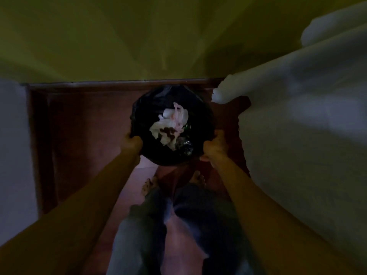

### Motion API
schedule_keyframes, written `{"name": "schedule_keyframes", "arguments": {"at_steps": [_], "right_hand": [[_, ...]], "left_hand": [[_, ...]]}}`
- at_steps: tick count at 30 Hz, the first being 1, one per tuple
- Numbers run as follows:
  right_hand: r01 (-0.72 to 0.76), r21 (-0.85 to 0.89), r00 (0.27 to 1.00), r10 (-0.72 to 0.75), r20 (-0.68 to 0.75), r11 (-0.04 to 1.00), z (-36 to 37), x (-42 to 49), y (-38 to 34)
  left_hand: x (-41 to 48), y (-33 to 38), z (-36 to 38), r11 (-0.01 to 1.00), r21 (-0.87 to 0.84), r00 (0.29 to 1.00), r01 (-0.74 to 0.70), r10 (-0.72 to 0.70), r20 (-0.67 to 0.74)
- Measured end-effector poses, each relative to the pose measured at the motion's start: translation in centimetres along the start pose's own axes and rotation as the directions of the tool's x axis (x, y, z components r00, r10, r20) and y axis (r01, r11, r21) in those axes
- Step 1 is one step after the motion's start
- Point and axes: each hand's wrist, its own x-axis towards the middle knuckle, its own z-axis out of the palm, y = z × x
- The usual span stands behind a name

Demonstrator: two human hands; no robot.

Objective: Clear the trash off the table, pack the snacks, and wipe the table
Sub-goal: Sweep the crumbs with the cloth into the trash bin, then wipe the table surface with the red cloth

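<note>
Pretty dim here. Bare feet [148,186] on a reddish floor [79,126], then left grip [132,140] and right grip [215,144] each clamped on the rim of a black trash bag [151,104] just ahead, crumpled white trash [170,124] inside. White cloth [297,126] on the right, yellow-green wall [139,36] behind.

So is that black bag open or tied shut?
Open. The left hand and right hand hold the black bag by its rim, and crumpled white trash shows inside its mouth.
</note>
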Motion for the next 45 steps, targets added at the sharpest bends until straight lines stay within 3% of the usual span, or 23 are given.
{"name": "schedule_keyframes", "arguments": {"at_steps": [4,11,15,20,24,27,32,35,37,39,41,43,45], "right_hand": [[0.026,0.014,0.995,-0.025,-0.1,1.0,1.8,3.1,0.6],[0.055,0.021,0.994,-0.052,-0.095,0.998,1.5,3.6,0.9],[0.069,-0.045,0.996,-0.071,-0.048,0.997,-0.4,-0.8,0.5],[0.074,-0.031,0.997,-0.074,-0.009,0.997,-3.3,-10.3,-0.4],[0.051,0.099,0.998,-0.053,0.016,0.994,-5.4,-18.0,-1.4],[0.04,0.204,0.999,-0.044,0.016,0.978,-7.5,-24.0,-2.7],[0.097,0.412,0.995,-0.097,-0.02,0.906,-12.9,-31.8,-4.1],[0.153,0.509,0.988,-0.148,-0.051,0.847,-16.7,-35.6,-4.2],[0.223,0.574,0.975,-0.193,-0.115,0.788,-19.9,-37.7,-4.0],[0.346,0.569,0.93,-0.195,-0.311,0.746,-23.1,-38.7,-2.9],[0.438,0.475,0.831,-0.142,-0.538,0.763,-26.5,-39.5,-1.4],[0.453,0.453,0.749,-0.052,-0.661,0.768,-29.8,-40.6,0.4],[0.445,0.456,0.708,0.009,-0.706,0.771,-32.3,-41.2,2.1]], "left_hand": [[3.1,-0.1,1.6,0.999,0.033,1.0,0.019,-0.019,0.008],[3.0,-1.2,1.9,0.996,0.056,0.996,-0.07,0.067,0.053],[-2.4,0.3,0.2,0.998,0.054,0.998,-0.012,0.008,0.065],[-12.2,3.4,-2.5,0.991,0.104,0.984,-0.087,0.069,0.167],[-20.2,6.7,-3.9,0.985,0.116,0.963,-0.128,0.095,0.254],[-26.4,8.9,-4.0,0.998,0.016,0.94,-0.057,0.048,0.338],[-34.9,10.8,-3.1,0.985,-0.124,0.841,0.121,-0.035,0.539],[-38.6,12.0,-2.9,0.982,-0.141,0.797,0.126,-0.016,0.604],[-40.8,12.7,-1.9,0.994,-0.1,0.765,0.041,0.033,0.643],[-43.1,13.4,-0.4,0.988,-0.011,0.717,-0.155,0.12,0.686],[-45.4,13.5,1.2,0.907,0.086,0.646,-0.411,0.223,0.73],[-47.2,13.0,3.5,0.731,0.136,0.508,-0.669,0.317,0.801],[-48.1,12.1,6.0,0.463,0.122,0.328,-0.878,0.395,0.858]]}}
